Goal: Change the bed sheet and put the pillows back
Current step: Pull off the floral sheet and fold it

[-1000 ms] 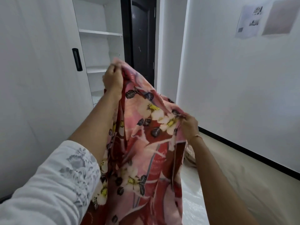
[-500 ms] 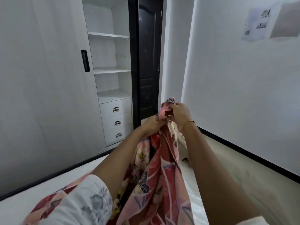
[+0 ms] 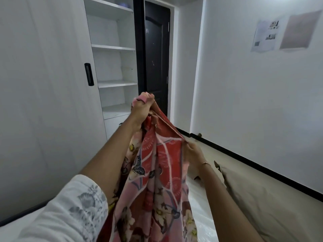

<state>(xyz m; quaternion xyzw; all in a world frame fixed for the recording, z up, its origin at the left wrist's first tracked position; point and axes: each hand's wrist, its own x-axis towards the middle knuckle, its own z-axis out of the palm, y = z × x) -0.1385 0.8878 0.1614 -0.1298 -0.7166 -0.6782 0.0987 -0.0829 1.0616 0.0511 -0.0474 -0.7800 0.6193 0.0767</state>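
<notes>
A red and pink floral bed sheet (image 3: 157, 172) hangs bunched in front of me. My left hand (image 3: 140, 110) grips its top corner, held up high near the wardrobe shelves. Lower and to the right, my right hand (image 3: 193, 152) pinches the sheet's edge, so a short stretch of hem runs taut between both hands. The rest of the sheet drapes down over the bare mattress (image 3: 204, 212), which shows pale and glossy below. A beige pillow (image 3: 265, 203) lies on the bed at the lower right.
A white wardrobe (image 3: 43, 102) with a sliding door and open shelves (image 3: 115, 48) stands on the left. A dark door (image 3: 155, 58) is straight ahead. A white wall with two paper sheets (image 3: 265, 35) runs along the right, with a black skirting below.
The hands were together at one bunched corner half a second ago. Now the left hand has risen and the right hand has slid down and right along the sheet's edge.
</notes>
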